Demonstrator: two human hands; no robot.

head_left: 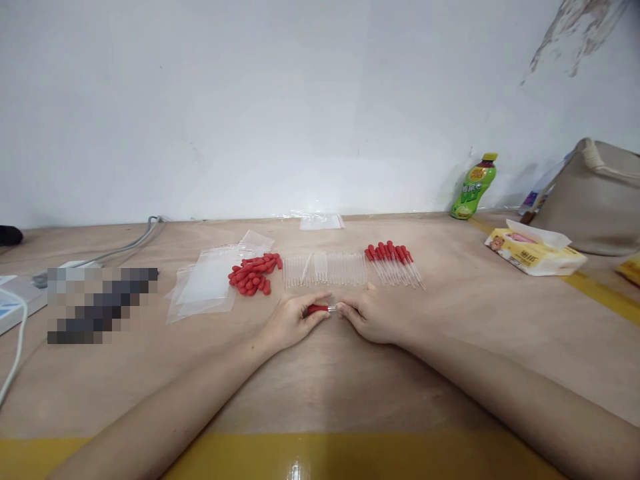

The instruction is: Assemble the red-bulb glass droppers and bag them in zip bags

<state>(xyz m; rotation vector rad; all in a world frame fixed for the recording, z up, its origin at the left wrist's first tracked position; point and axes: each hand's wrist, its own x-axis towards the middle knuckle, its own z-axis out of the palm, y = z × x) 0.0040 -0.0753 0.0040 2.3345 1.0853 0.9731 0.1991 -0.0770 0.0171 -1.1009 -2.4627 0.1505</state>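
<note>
Between finger and thumb, my left hand (296, 319) grips a red rubber dropper bulb (317, 309). My right hand (367, 315) pinches a clear glass dropper tube (333, 309), whose end meets the mouth of the bulb; most of the tube is hidden by the fingers. Just beyond my hands lies a row of clear dropper tubes (325, 268) side by side. A pile of loose red bulbs (254, 272) sits left of that row. To its right are several droppers with red bulbs fitted (393, 260), their tubes slanting toward me.
Clear plastic zip bags (207, 280) lie left of the bulbs, another bag (321, 221) by the wall. At right stand a green drink bottle (474, 187), a tissue pack (534, 252) and a grey-beige bag (590, 200). A grey cable (120, 249) and a blurred-out dark object (105, 307) are at left.
</note>
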